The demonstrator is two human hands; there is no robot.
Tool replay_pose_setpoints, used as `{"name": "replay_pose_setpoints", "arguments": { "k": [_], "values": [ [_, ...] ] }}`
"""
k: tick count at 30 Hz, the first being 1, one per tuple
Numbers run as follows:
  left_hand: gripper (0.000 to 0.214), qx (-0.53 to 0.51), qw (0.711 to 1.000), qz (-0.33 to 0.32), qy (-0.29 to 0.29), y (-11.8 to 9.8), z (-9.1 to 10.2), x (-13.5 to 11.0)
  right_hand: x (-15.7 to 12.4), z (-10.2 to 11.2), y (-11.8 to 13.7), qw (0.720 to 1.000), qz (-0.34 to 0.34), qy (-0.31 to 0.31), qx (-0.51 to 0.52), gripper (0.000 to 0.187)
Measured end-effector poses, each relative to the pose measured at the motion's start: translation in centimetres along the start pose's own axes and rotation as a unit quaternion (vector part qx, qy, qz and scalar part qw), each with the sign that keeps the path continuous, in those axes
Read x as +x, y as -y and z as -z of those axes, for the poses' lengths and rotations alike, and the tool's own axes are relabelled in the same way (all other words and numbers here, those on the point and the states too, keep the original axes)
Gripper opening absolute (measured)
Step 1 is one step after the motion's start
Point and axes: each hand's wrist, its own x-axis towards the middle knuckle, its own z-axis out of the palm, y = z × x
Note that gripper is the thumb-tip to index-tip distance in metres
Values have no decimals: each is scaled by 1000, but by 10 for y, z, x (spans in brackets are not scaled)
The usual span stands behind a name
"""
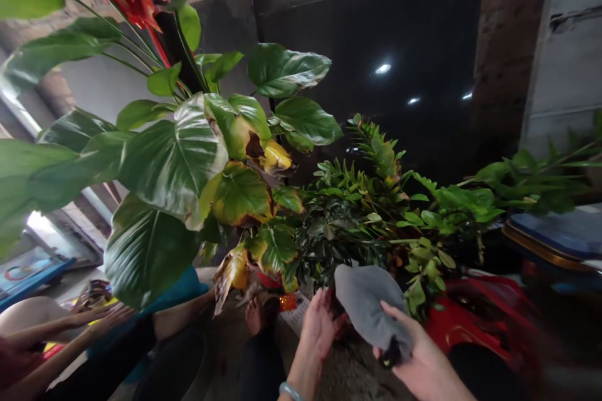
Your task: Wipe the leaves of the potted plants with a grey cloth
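Observation:
My right hand (418, 360) is closed on a grey cloth (367, 304), holding it up at the bottom centre. My left hand (320, 326) is just left of the cloth, palm up with fingers stretched out, touching nothing that I can see; a pale bracelet (289, 391) sits on its wrist. Both hands are in front of a bushy plant with small glossy leaves (371, 213). Left of it rises a large-leaved plant (174, 156) with some yellowed, brown-edged leaves (239, 194).
Another person sits at the lower left, with an arm (70, 326) stretched out and a bare foot (256, 316) on the floor. A red object (475, 313) lies at the right. A dark panel (399, 62) and brick wall stand behind the plants. A red bow (129, 0) hangs upper left.

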Motion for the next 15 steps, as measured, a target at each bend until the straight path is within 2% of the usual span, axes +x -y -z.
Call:
{"name": "replay_pose_setpoints", "arguments": {
  "k": [2, 5, 7, 9, 11, 15],
  "values": [
    [25, 9, 1000, 6, 10, 2, 2, 4, -14, -9, 10, 999, -2, 48, -11, 18],
    [30, 13, 999, -1, 29, 6, -1, 7, -22, -51, 40, 990, 58, 127, 5, 22],
    [36, 3, 1000, -4, 31, 6, -7, 7, -18, -79, 52, 984, 88, 151, 23, 19],
    [41, -10, 999, 1, 31, 5, -13, 4, -9, -92, 47, 986, 79, 147, 14, 13],
    [42, -25, 999, 2, 40, 2, -15, 0, -2, -84, 25, 992, 44, 121, -19, 12],
    [40, -43, 998, 14, 39, -3, -4, -9, 1, -21, -21, 994, -11, 80, -79, 21]
  ]
}}
